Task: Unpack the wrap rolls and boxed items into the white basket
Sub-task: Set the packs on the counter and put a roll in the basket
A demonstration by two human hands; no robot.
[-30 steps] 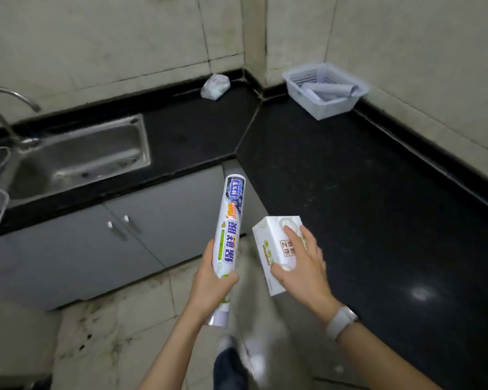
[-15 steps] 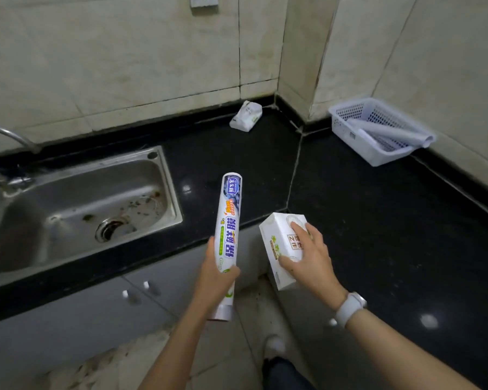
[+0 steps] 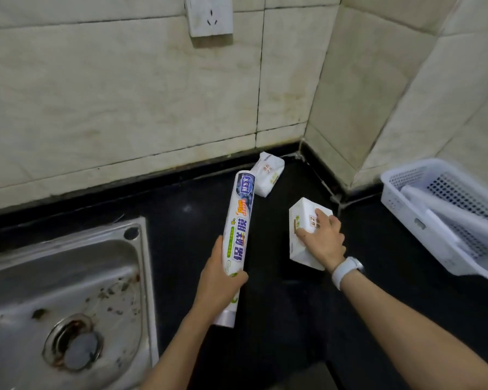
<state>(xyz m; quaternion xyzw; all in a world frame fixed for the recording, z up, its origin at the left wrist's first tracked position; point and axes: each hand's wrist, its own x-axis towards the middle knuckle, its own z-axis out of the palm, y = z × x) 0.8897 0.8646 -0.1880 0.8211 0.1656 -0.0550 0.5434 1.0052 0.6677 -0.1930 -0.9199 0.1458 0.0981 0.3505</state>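
Both hands have carried forward over the desk: left hand grips the light, stiff wrap roll low; right hand clasps the boxed item, basket right.

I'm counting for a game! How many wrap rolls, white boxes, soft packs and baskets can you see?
Wrap rolls: 2, the printed roll in the left hand and a plain roll in the basket
White boxes: 1, the box under the right hand
Soft packs: 1, the pack by the wall
Baskets: 1, the white basket
Total: 5
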